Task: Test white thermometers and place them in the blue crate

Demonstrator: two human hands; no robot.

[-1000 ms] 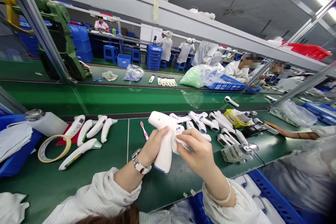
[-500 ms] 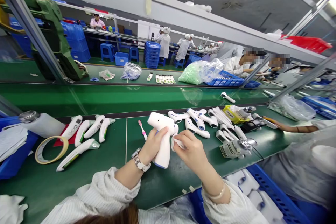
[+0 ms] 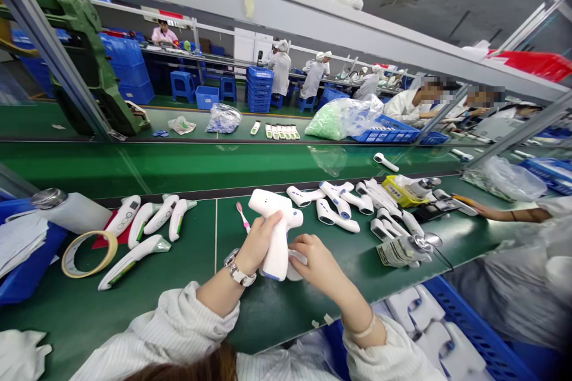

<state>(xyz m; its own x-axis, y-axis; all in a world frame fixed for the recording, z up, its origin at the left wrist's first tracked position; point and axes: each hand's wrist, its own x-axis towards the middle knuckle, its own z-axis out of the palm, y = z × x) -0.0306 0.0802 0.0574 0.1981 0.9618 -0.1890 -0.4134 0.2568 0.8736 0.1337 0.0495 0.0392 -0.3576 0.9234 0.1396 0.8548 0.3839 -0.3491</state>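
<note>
A white gun-shaped infrared thermometer (image 3: 277, 250) is gripped by my left hand (image 3: 255, 249), its head tilted up to the left and its handle pointing down. My right hand (image 3: 318, 263) pinches a white cloth (image 3: 295, 266) beside the lower part of the handle. Part of the cloth is hidden behind the handle and my fingers. A pink and white toothbrush (image 3: 243, 216) lies just beyond my left hand. Several more white thermometers (image 3: 334, 197) with blue details rest on the green bench to the right.
White-and-green thermometers (image 3: 134, 259), a tape roll (image 3: 88, 255) and a white bottle (image 3: 80, 212) are at left. On the right are a labelled clear bottle (image 3: 400, 250), a yellow bin (image 3: 397, 190) and a co-worker's hand (image 3: 476, 207). A blue crate (image 3: 469, 321) stands below the bench edge.
My right hand has moved down with the cloth, from near the thermometer's trigger area to the lower handle. My left hand keeps its hold, with the thermometer shifted slightly left.
</note>
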